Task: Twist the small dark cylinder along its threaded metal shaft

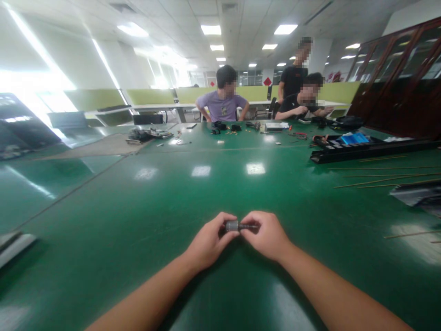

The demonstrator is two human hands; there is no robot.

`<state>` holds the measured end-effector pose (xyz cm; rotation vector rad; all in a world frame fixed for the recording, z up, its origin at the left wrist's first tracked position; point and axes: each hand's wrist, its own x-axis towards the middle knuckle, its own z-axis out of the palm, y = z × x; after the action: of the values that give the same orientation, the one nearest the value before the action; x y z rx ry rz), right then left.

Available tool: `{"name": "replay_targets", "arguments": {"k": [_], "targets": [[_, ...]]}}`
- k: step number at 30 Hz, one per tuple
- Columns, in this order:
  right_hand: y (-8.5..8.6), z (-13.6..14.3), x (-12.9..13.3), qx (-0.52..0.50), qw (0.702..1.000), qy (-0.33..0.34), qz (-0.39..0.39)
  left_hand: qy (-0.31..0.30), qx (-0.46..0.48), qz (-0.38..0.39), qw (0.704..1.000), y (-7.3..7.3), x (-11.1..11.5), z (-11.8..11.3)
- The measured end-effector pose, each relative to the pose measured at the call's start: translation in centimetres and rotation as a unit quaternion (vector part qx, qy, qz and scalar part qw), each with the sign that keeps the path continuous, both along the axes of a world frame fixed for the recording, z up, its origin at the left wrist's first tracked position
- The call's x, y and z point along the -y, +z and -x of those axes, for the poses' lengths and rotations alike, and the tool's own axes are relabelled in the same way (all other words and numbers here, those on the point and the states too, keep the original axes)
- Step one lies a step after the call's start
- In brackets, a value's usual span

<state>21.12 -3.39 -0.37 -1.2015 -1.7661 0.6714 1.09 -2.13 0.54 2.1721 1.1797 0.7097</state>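
Grey metal cylinder (232,225) pinched between left fingers (228,218), its dark shaft (248,226) gripped by right fingers (254,219).

Part (232,225) held betw. L hand (211,241) & R hand (268,234) over table (165,193). Rods (389,177) laid at 2 o'clock, tray (332,140) set beyond; cabinet (396,87) behind. Clutter (146,134) heaped at 11, sm. parts (217,127) strewn at 12, person (223,105) behind.

We are in an open-plan office used partly as a workshop: ceiling light panels (211,30) and green desk partitions (148,96) at twelve o'clock, glass-fronted cabinets (396,73) at two, and our green worktable (165,193) bearing cables (298,135), metal rods (389,178) and loose parts (148,134).
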Motion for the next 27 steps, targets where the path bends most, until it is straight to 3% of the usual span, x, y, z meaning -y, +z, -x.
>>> {"name": "replay_targets", "arguments": {"k": [13,27], "targets": [[-0.10,-0.06,-0.15,0.001,1.000,-0.006,0.010,-0.005,0.004,0.000,1.000,0.18,-0.01,-0.02],[-0.22,-0.32,-0.36,-0.051,0.996,0.007,0.075,0.001,0.006,0.006,1.000,0.04,-0.12,-0.03]]}}
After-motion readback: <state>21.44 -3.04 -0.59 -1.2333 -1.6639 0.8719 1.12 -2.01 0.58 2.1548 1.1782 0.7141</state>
